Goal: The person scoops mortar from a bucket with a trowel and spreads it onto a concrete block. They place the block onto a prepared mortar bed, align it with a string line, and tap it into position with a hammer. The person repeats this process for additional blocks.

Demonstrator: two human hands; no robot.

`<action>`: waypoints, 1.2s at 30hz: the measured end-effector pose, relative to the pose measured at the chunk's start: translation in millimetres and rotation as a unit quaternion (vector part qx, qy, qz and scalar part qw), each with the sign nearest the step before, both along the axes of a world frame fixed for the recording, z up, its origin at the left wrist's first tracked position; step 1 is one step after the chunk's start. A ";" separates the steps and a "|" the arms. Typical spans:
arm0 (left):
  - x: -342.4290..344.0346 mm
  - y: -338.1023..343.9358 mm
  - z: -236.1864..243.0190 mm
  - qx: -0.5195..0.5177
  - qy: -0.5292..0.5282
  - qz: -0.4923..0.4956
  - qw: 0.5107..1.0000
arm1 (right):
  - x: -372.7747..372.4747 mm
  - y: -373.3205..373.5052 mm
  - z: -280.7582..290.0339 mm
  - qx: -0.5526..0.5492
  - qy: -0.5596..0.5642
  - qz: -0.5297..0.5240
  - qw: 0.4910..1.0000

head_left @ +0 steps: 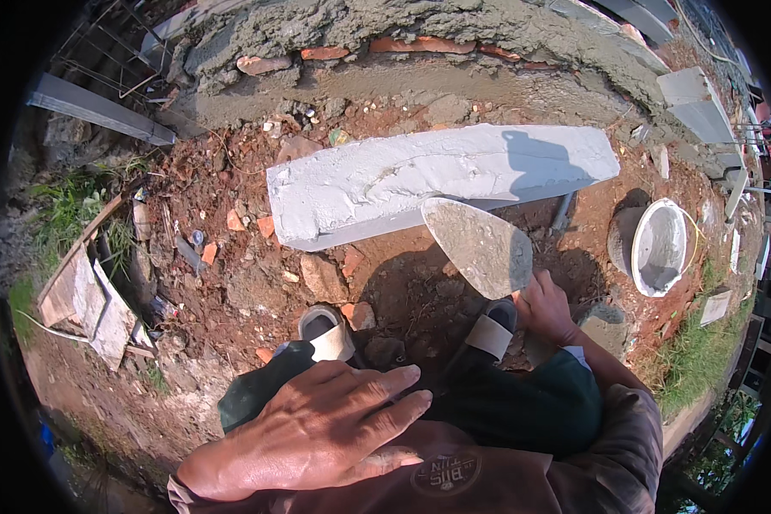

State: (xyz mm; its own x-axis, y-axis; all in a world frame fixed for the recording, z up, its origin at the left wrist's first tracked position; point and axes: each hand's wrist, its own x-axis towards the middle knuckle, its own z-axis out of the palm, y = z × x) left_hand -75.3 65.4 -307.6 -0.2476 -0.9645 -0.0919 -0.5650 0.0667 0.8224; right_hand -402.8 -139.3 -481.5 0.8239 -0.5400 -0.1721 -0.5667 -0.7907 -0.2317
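My right hand [546, 307] is closed round the grip of a trowel, whose handle the fingers hide. The trowel's broad, mortar-smeared blade [481, 247] points up and left, its tip overlapping the near edge of a long pale block [385, 182]. Rough light-grey mortar coats the block's upper face, and shadow falls across its right part. Close to my body, my left hand [325, 424] hovers over my lap with nothing in it, back of the hand up and fingers stretched apart.
At the right stands a bucket [660, 248] crusted with pale residue. A mortar-covered brick wall [420, 73] runs along the far side. Grey blocks [698, 98] lean at the far right. Broken boards [98, 300] lie at left, and brick pieces [321, 276] litter the soil near my sandals.
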 end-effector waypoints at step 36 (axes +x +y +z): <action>-201.8 -168.4 112.3 0.232 -0.138 0.163 0.949 | -234.3 -254.0 91.0 0.185 0.172 -0.606 0.754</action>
